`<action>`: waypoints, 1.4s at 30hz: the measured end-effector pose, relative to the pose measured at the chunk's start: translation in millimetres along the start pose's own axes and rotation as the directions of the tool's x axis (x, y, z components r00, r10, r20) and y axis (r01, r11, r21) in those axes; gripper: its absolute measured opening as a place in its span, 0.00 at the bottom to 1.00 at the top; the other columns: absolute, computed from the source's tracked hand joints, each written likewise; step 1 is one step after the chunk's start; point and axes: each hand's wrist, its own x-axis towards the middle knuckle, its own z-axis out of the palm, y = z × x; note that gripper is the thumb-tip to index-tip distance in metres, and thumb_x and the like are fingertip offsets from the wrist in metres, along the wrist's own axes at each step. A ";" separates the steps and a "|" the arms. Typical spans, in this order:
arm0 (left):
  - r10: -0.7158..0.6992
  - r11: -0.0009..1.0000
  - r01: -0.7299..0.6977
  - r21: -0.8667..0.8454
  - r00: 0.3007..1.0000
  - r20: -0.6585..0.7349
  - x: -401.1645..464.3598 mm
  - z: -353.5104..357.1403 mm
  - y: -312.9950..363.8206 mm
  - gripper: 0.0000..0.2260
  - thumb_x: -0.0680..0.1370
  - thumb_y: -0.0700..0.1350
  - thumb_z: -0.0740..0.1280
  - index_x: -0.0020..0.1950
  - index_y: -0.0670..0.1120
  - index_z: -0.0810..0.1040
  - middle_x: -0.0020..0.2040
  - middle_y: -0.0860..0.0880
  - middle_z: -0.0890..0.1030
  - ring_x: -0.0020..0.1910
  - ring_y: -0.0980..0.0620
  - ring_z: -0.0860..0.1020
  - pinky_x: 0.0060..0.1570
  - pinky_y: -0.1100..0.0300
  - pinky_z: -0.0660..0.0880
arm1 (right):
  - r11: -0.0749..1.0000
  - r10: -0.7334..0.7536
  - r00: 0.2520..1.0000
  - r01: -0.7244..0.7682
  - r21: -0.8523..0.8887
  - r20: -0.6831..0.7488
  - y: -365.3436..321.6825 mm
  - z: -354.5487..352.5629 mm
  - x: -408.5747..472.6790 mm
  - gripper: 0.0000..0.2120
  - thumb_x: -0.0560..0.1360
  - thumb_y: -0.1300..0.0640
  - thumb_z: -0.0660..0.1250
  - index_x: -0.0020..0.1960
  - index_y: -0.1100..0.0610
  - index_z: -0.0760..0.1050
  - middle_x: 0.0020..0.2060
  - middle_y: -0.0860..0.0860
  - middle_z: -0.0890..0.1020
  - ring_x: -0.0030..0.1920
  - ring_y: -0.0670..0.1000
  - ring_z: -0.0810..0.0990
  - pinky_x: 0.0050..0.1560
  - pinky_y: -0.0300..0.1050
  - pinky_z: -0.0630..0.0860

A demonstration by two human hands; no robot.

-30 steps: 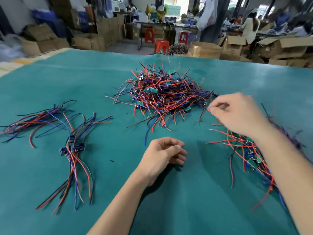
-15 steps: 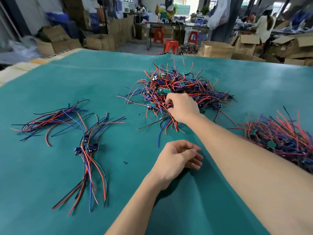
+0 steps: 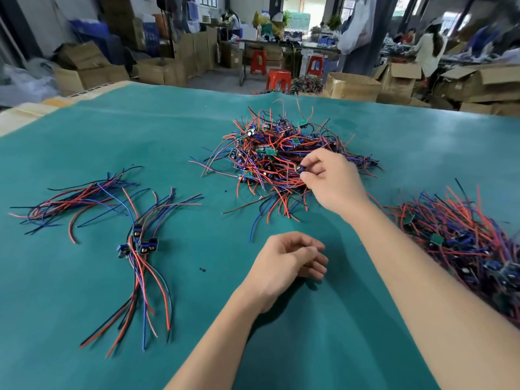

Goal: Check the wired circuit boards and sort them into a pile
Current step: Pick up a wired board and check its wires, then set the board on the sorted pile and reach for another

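Progress looks partial. Unsorted heap point(image 3: 284, 161) of wired boards sits mid-desk point(image 3: 84, 291), still large. Right hand point(image 3: 332, 182) pinches one small dark blue board point(image 3: 302, 168) at the heap's near-right edge, wires trailing into the tangle. Left hand point(image 3: 284, 263) rests loosely curled, holding nothing. Sorted pile point(image 3: 461, 237) lies far right; a smaller bunch point(image 3: 140, 243) and loose wires point(image 3: 76, 198) lie left. Most checking remains, I judge.

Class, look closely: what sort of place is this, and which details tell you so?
Most likely an electronics assembly workshop: heaps of wired circuit boards on a green-covered worktable, and open cardboard boxes with red stools behind.
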 end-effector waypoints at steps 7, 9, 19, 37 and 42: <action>-0.051 0.964 0.020 -0.266 0.993 -0.108 4.8 -1.8 4.8 0.13 0.86 0.44 0.56 0.55 0.38 0.77 0.40 0.39 0.83 0.35 0.46 0.81 0.37 0.58 0.80 | 0.971 -0.077 0.995 0.091 0.223 -0.069 7.3 -14.8 -113.4 0.10 0.73 0.63 0.72 0.48 0.48 0.79 0.41 0.41 0.84 0.40 0.45 0.84 0.44 0.45 0.81; -0.054 0.964 0.023 -0.266 0.992 -0.113 3.9 -1.8 5.2 0.12 0.84 0.47 0.60 0.49 0.42 0.77 0.38 0.43 0.81 0.35 0.47 0.80 0.39 0.58 0.80 | 0.981 -0.079 0.994 0.092 0.169 -0.079 10.4 -4.6 -126.0 0.13 0.71 0.67 0.73 0.46 0.50 0.81 0.39 0.39 0.84 0.39 0.44 0.83 0.42 0.39 0.79; -0.046 0.960 0.026 -0.278 0.997 -0.067 1.3 -10.3 4.0 0.04 0.78 0.39 0.69 0.52 0.40 0.80 0.42 0.41 0.82 0.39 0.51 0.82 0.42 0.63 0.80 | 0.834 0.173 0.984 -0.123 0.537 -0.043 18.6 5.0 -125.4 0.06 0.68 0.62 0.73 0.38 0.52 0.84 0.37 0.46 0.87 0.39 0.46 0.86 0.43 0.40 0.80; -0.044 0.962 0.004 -0.275 0.989 -0.138 6.5 -5.8 -3.3 0.10 0.82 0.36 0.64 0.57 0.29 0.78 0.48 0.36 0.81 0.41 0.49 0.82 0.47 0.62 0.81 | 0.674 0.190 0.982 -0.141 0.725 0.014 25.4 -4.7 -120.0 0.08 0.73 0.70 0.74 0.42 0.57 0.85 0.35 0.51 0.87 0.34 0.44 0.83 0.35 0.34 0.76; -0.069 0.948 0.016 -0.319 0.985 -0.155 5.9 -7.0 1.9 0.08 0.83 0.37 0.61 0.54 0.36 0.78 0.43 0.42 0.84 0.38 0.52 0.83 0.42 0.61 0.82 | 0.823 -0.012 0.964 -0.140 0.551 0.264 23.1 -13.9 -123.9 0.09 0.67 0.63 0.78 0.44 0.50 0.88 0.41 0.50 0.88 0.42 0.50 0.86 0.46 0.41 0.80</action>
